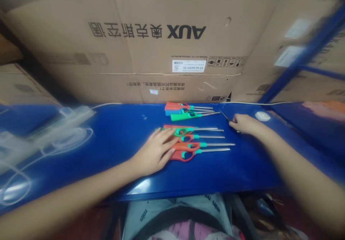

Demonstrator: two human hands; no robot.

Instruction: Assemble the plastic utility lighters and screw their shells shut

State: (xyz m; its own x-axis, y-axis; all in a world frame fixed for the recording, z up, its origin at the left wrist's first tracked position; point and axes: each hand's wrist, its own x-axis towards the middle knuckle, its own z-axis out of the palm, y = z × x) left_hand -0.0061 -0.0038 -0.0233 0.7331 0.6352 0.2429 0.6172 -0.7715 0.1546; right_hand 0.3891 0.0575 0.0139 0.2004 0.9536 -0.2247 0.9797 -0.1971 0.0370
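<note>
Several long-necked gas lighters lie side by side on the blue table, metal tubes pointing right. My left hand (155, 152) rests over the handle ends of the nearer group, fingers stretched out and touching an orange lighter (188, 146) and a green lighter (185, 130). Its fingers hide parts of these handles. Behind them sits a second group with a red lighter (176, 106), a blue lighter (172, 112) and a green lighter (183, 116). To the right, my right hand (245, 124) is closed around a thin screwdriver (224, 115), its shaft pointing left toward the lighter tips; the fist mostly hides its handle.
A large cardboard box (129, 53) stands along the table's back edge. A white power strip (72, 116) with coiled cable is on the left. A white mouse-like object (262, 116) lies beyond my right hand. A blue metal post (302, 56) rises at the right.
</note>
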